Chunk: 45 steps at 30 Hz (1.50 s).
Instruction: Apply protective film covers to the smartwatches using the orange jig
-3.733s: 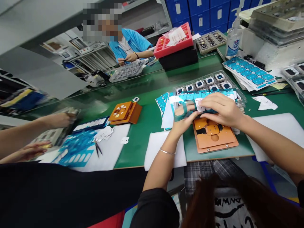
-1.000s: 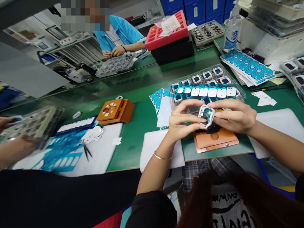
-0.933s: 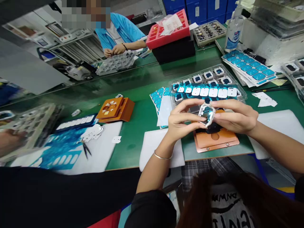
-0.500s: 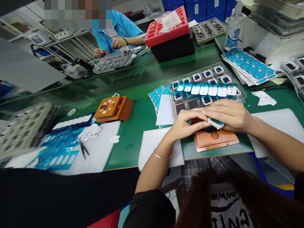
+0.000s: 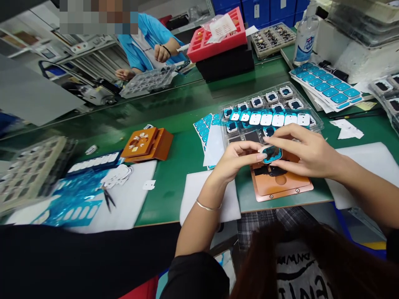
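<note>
A small rounded-square watch case (image 5: 272, 154), with a dark face and a blue edge, is held up above the bench. My left hand (image 5: 240, 160) pinches its left side between thumb and fingers. Around its right side curls my right hand (image 5: 307, 149), thumb along the lower edge and fingers across the top. Just beneath lies an orange fixture plate (image 5: 264, 189) with a black part on it, partly covered by my hands. Behind them is a clear tray (image 5: 229, 89) of similar watch cases, with a strip of blue-and-white stickers (image 5: 266, 119) across it.
Left of me are an orange block fixture (image 5: 146, 143), tweezers (image 5: 109, 199) and blue film sheets (image 5: 77, 211). White foam pads (image 5: 202, 191) flank the plate. A pump bottle (image 5: 305, 39) and sticker sheets (image 5: 327, 85) stand at right. A co-worker in blue (image 5: 146, 45) sits opposite.
The watch case has tilted so its dark, blue-edged face shows. My right hand's fingers have lifted and spread from over it, uncovering more of the orange plate. The co-worker's hands have moved apart.
</note>
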Each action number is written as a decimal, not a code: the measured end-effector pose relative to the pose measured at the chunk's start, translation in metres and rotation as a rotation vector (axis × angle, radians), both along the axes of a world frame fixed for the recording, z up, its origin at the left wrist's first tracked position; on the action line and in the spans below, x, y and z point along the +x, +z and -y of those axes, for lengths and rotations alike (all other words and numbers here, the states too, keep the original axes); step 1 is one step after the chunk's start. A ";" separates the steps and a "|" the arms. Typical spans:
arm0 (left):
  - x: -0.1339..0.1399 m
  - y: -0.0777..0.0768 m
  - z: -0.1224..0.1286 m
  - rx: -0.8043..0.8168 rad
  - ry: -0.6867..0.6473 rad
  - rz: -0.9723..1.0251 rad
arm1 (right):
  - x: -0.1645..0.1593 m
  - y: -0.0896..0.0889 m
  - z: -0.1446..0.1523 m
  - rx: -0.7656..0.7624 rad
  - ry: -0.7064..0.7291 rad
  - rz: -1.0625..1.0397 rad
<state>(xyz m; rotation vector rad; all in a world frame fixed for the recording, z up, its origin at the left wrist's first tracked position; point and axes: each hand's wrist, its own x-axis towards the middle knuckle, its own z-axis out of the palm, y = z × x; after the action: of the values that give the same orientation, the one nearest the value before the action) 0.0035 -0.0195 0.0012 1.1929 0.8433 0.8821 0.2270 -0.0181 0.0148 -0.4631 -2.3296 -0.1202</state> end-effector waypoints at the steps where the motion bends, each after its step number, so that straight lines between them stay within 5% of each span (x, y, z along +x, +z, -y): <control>1: -0.001 0.000 -0.001 -0.008 -0.008 -0.006 | 0.000 0.000 0.000 0.012 -0.006 -0.007; 11: -0.005 0.003 0.002 0.056 -0.021 -0.016 | -0.008 -0.001 0.011 0.046 -0.082 -0.145; 19: -0.009 0.003 0.003 0.865 -0.027 -0.496 | -0.002 0.001 0.012 -0.102 -0.125 -0.165; 28: -0.013 0.000 -0.003 1.309 0.178 -0.547 | 0.002 0.010 0.012 -0.436 -0.063 -0.210; 36: -0.016 0.003 -0.005 1.285 0.262 -0.377 | 0.011 0.008 0.000 -0.411 0.031 0.050; 45: -0.014 0.002 -0.002 1.172 0.343 -0.534 | 0.010 0.006 0.002 -0.364 -0.016 0.178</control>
<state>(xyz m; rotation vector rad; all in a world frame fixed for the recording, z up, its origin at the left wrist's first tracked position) -0.0104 -0.0172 0.0032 2.4242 0.9824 1.4469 0.2366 -0.0197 0.0204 -0.6732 -2.5312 0.2712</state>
